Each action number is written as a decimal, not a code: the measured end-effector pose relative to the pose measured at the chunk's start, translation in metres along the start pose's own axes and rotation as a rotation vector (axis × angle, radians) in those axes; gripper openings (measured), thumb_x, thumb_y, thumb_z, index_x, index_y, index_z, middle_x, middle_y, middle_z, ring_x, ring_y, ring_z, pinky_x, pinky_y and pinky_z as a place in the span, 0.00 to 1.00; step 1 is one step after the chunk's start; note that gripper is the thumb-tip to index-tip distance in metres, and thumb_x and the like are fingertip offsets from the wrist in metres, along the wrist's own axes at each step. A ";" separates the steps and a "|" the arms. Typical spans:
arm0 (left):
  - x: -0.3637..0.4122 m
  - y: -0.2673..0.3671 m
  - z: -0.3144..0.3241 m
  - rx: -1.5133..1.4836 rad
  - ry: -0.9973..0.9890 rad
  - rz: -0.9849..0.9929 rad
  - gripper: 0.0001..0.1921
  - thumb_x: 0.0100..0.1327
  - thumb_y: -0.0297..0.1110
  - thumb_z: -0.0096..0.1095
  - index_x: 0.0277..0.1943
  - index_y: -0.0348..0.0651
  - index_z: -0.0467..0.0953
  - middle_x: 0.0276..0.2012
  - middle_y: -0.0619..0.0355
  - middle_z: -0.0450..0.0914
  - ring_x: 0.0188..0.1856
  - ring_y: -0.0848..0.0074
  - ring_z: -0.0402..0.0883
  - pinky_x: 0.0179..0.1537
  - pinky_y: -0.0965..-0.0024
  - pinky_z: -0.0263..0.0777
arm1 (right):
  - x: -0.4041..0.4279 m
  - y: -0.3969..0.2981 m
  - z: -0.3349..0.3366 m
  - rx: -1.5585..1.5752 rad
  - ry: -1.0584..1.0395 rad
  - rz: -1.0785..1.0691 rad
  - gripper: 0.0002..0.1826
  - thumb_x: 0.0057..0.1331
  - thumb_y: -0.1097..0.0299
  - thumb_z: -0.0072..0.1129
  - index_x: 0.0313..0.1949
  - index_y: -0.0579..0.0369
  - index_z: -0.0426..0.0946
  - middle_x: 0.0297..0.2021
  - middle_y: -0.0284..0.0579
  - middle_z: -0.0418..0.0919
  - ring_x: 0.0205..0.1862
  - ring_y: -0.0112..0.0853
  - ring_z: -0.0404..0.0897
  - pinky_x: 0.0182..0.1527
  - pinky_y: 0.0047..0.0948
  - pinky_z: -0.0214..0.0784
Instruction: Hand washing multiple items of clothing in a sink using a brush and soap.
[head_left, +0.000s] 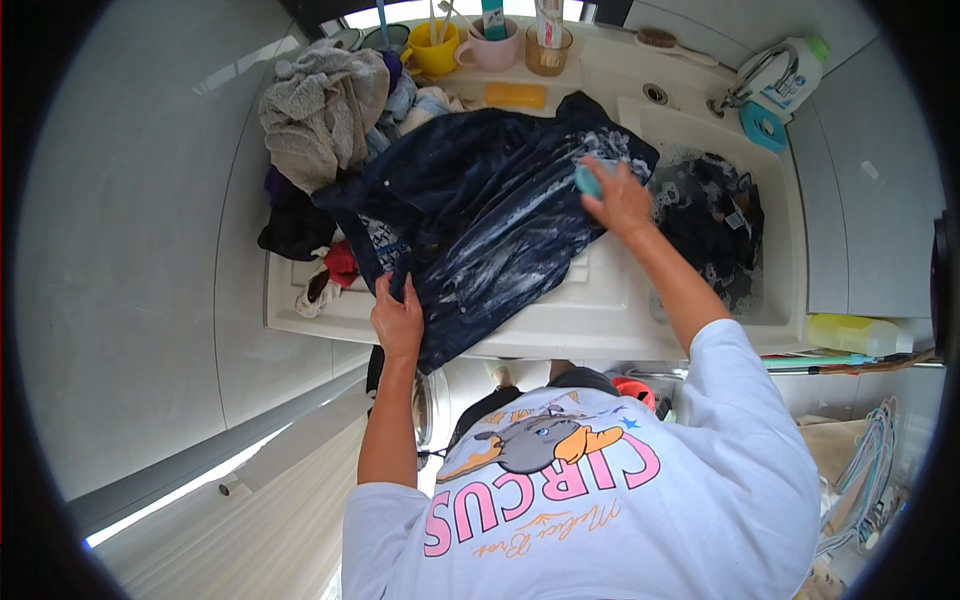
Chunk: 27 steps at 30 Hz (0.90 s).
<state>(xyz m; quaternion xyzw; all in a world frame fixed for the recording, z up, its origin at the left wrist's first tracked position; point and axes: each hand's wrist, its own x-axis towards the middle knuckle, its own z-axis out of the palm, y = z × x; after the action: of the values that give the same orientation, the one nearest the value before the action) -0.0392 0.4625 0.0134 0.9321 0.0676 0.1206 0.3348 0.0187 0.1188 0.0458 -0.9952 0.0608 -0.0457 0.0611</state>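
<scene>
Dark navy trousers (480, 187) lie spread across the ribbed washboard side of a cream laundry sink (615, 330), their lower edge hanging over the front rim. White lather streaks the cloth. My left hand (397, 319) grips the waistband at the near left, where patterned lining shows inside. At the far right end of the garment, my right hand (621, 196) presses a small teal object (589, 181) against the lathered fabric. Blur and my fingers hide whether it is a brush or a block of soap.
Dark clothes (712, 217) soak in sudsy water in the right basin. A grey towel (322, 112) tops a laundry pile at left. Behind stand a yellow mug (433, 52), a pink mug (495, 49) and an orange soap bar (515, 95). A detergent bottle (784, 79) stands by the faucet.
</scene>
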 end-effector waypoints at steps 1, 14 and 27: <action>0.002 0.002 0.001 -0.007 0.003 0.008 0.14 0.62 0.37 0.58 0.45 0.38 0.71 0.32 0.41 0.80 0.34 0.46 0.79 0.34 0.55 0.71 | 0.001 0.001 0.002 -0.003 0.010 0.004 0.31 0.51 0.55 0.62 0.56 0.25 0.65 0.39 0.49 0.70 0.36 0.43 0.78 0.31 0.40 0.74; -0.016 0.030 -0.017 -0.147 -0.198 -0.041 0.14 0.60 0.35 0.61 0.43 0.35 0.72 0.34 0.40 0.80 0.37 0.49 0.80 0.38 0.60 0.72 | 0.030 0.010 0.009 0.077 -0.010 0.159 0.33 0.51 0.57 0.63 0.58 0.26 0.65 0.41 0.50 0.71 0.38 0.45 0.78 0.37 0.42 0.74; -0.044 0.017 -0.040 -0.213 -0.397 -0.158 0.13 0.59 0.37 0.62 0.40 0.35 0.74 0.24 0.49 0.80 0.26 0.71 0.79 0.31 0.69 0.70 | 0.061 0.018 0.016 0.020 0.093 0.009 0.29 0.51 0.60 0.62 0.55 0.30 0.67 0.37 0.51 0.71 0.38 0.44 0.77 0.34 0.42 0.74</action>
<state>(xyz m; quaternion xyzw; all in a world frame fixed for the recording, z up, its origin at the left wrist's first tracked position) -0.0917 0.4645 0.0458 0.8887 0.0600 -0.0850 0.4466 0.0785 0.0952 0.0332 -0.9911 0.0677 -0.0921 0.0686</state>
